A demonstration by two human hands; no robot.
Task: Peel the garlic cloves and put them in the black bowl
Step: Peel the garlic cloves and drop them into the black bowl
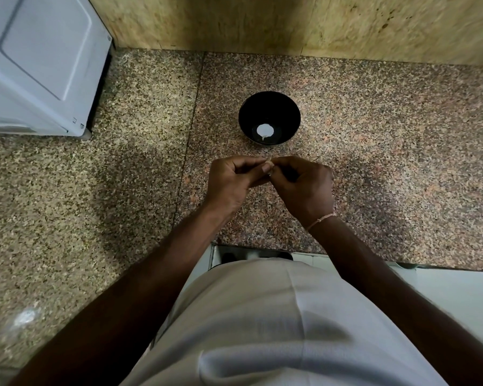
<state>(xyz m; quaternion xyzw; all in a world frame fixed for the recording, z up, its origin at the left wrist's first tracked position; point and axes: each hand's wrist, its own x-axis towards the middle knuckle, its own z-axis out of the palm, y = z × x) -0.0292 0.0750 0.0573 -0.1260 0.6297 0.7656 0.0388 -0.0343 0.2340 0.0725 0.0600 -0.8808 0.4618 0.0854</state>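
Observation:
A black bowl point(269, 112) stands on the speckled granite counter point(388, 162), with a white patch at its bottom that may be a peeled clove or a glare. Just in front of the bowl my left hand point(232, 181) and my right hand point(304, 185) meet fingertip to fingertip. Both pinch a small pale garlic clove point(268, 162), of which only a sliver shows between the fingers. My right wrist wears a thin thread band.
A white appliance point(39, 65) stands at the back left on the counter. A yellowish stone wall point(290, 20) closes the back. The counter's front edge point(262, 247) runs right before my body, with a white surface point(457, 296) lower right.

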